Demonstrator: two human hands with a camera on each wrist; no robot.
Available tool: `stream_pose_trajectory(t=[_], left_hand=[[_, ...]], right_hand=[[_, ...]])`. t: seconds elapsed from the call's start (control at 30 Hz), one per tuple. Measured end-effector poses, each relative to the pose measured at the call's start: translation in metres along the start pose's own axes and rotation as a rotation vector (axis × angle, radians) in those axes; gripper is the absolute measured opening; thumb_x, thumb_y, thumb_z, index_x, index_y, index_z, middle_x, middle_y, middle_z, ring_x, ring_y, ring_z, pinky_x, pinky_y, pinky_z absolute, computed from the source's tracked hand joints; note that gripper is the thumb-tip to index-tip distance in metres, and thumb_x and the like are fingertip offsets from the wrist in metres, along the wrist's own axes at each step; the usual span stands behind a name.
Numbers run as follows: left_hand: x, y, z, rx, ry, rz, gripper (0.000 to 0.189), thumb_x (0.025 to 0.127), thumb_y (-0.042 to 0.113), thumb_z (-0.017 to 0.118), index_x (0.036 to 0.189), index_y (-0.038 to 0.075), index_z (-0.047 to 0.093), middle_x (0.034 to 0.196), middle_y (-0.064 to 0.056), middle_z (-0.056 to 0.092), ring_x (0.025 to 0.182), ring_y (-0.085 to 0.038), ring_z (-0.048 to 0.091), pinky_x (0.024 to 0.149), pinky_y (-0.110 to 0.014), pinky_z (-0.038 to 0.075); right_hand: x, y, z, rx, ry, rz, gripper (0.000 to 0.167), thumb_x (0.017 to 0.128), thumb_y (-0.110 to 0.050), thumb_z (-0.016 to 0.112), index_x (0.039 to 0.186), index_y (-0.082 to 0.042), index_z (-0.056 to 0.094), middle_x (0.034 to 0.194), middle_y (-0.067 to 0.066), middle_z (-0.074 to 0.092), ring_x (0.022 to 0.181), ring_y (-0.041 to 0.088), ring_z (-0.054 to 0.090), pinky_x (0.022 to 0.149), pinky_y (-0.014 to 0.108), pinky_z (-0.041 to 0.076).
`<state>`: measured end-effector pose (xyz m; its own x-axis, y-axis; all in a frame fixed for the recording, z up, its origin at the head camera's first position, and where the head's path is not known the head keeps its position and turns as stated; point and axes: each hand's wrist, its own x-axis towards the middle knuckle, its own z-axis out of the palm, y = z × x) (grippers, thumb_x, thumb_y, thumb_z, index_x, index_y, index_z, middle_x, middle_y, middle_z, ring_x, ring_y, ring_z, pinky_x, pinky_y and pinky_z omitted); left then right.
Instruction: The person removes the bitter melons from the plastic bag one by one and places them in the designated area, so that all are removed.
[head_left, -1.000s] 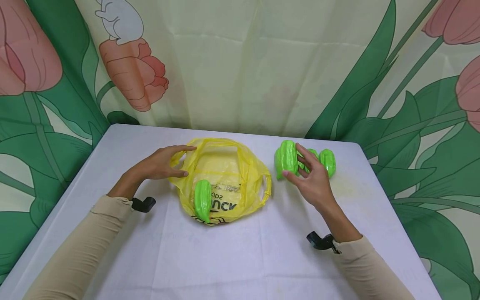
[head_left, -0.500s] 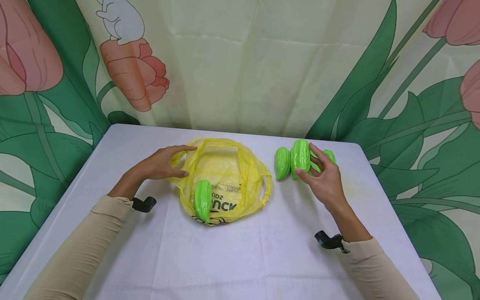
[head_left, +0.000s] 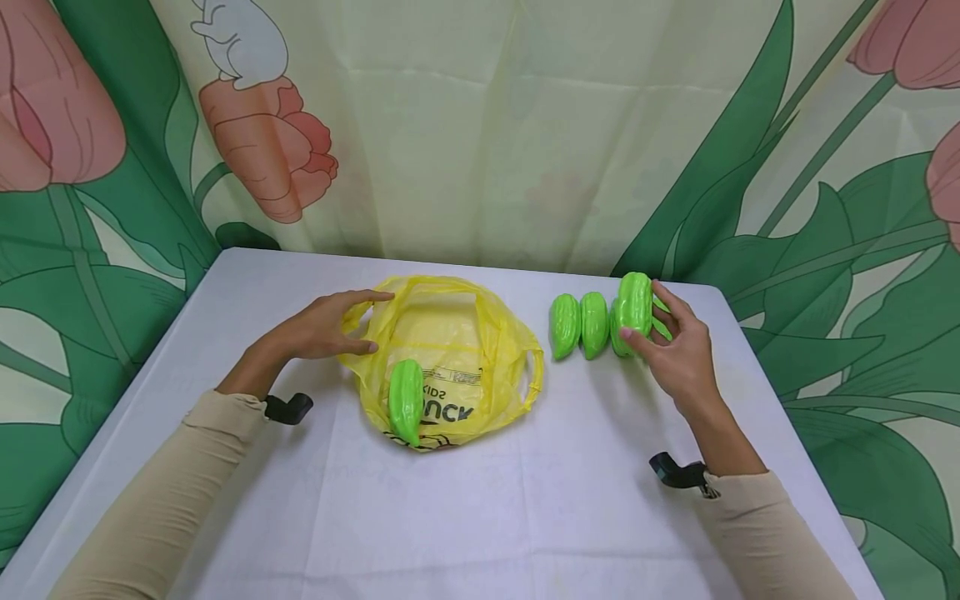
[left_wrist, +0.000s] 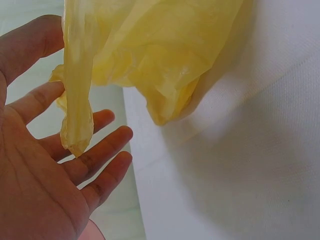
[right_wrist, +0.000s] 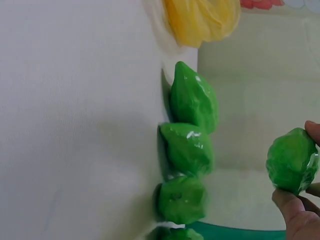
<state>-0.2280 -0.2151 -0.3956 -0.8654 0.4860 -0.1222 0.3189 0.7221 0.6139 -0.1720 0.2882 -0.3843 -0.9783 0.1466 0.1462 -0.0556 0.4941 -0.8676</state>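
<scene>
A yellow plastic bag [head_left: 442, 325] with dark print lies mouth open on the table, and one green bitter gourd [head_left: 406, 402] is in its near left part. My left hand [head_left: 322, 325] is at the bag's left side, fingers spread; in the left wrist view, a bag handle [left_wrist: 78, 100] hangs across these fingers. My right hand [head_left: 678, 354] pinches another bitter gourd [head_left: 635, 302] between thumb and fingers. The right wrist view shows this held gourd [right_wrist: 292, 161] raised, apart from the row of gourds [right_wrist: 187, 150]. Part of the row is hidden behind it in the head view.
Several more bitter gourds [head_left: 566, 325] lie side by side near the back right of the white-covered table [head_left: 480, 517]. A printed curtain [head_left: 450, 167] hangs directly behind the table's back edge. Small black cameras [head_left: 678, 471] are worn on both wrists.
My right hand has moved right along the row, carrying the held gourd and uncovering gourds at the row's left end. My left hand and the bag have stayed in place.
</scene>
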Motion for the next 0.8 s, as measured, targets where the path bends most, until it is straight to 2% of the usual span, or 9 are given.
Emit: stream_pose_trajectory(t=[0.4,0.8], left_hand=[[0.0,0.0,0.0,-0.008,0.002,0.004,0.08,0.093,0.025,0.083,0.163,0.019,0.044,0.17,-0.019,0.039,0.158,-0.044,0.033,0.127,-0.069,0.027],[0.0,-0.002,0.0,-0.01,0.002,0.006,0.08,0.093,0.024,0.083,0.163,0.02,0.044,0.17,-0.018,0.038,0.159,-0.044,0.032,0.127,-0.069,0.027]], right_hand=[[0.012,0.018,-0.022,-0.002,0.03,0.043,0.089,0.098,-0.009,0.076,0.17,-0.028,0.027,0.177,0.005,0.024,0.159,0.03,0.038,0.109,0.017,0.046],[0.019,0.031,-0.04,-0.021,0.047,0.127,0.087,0.102,-0.017,0.073,0.171,-0.03,0.022,0.179,0.003,0.017,0.16,0.034,0.036,0.108,0.017,0.046]])
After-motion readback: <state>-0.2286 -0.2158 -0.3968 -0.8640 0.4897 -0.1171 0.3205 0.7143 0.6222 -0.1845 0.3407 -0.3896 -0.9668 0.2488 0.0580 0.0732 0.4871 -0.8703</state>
